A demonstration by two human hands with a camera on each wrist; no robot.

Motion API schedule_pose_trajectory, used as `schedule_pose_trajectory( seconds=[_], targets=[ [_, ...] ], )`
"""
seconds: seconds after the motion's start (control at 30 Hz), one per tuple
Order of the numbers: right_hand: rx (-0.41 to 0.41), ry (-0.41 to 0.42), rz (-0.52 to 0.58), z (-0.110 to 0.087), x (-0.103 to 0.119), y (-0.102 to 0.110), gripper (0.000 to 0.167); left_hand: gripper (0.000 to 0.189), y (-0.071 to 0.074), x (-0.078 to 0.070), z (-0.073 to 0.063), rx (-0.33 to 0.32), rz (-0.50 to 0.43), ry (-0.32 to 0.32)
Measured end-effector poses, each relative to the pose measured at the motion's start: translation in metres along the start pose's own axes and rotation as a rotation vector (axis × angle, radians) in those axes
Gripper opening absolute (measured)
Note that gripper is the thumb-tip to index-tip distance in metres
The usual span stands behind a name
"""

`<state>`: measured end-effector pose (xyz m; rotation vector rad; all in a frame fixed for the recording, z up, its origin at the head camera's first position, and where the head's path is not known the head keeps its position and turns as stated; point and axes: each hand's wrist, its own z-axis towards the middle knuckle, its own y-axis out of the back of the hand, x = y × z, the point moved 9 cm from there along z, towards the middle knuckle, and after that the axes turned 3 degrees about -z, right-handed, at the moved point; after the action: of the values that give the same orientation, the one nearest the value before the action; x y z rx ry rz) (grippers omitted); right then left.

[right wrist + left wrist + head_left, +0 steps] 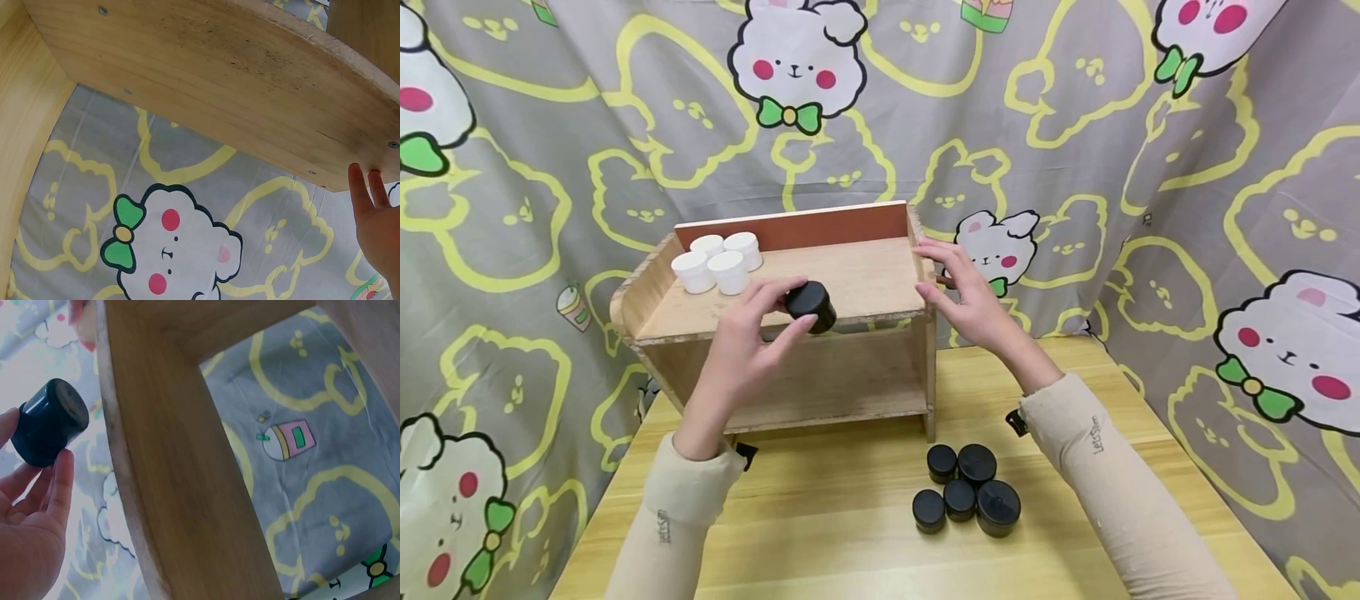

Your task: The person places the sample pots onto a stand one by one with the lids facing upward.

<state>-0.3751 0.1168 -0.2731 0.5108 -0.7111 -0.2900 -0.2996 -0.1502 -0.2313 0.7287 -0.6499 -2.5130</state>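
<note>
My left hand (747, 337) pinches a small black lidded jar (811, 307) between thumb and fingers, in front of the upper board of a wooden shelf (842, 271). In the left wrist view the jar (51, 422) is tilted, its base toward the shelf's side panel (169, 462). My right hand (966, 296) is at the shelf's right end, fingers extended at the top of the side panel. From the right wrist view, its fingertips (355, 172) lie against the panel's outer face (237, 81). Several white jars (727, 272) stand grouped at the left of the upper board.
Several black jars (959, 500) of two sizes stand together on the wooden table (835, 533), in front of the shelf's right end. The shelf has a lower board (827, 400) under the upper one. A patterned curtain (880, 100) hangs behind and at both sides.
</note>
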Motion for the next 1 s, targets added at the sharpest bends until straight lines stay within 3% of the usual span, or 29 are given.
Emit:
schedule_pose_trajectory(
  seconds=[0.27,0.6,1.0],
  targets=[
    [0.000,-0.004,0.012,0.000,0.000,0.000,0.049,0.042,0.011,0.022,0.012,-0.067,0.023,0.054],
    [-0.003,-0.001,0.014,0.000,0.001,0.000,0.048,0.042,0.019,0.041,0.031,-0.135,0.126,0.097],
    [-0.006,-0.006,0.018,0.000,0.002,0.000,0.048,0.042,0.021,0.064,0.048,-0.126,0.188,0.139]
  ],
)
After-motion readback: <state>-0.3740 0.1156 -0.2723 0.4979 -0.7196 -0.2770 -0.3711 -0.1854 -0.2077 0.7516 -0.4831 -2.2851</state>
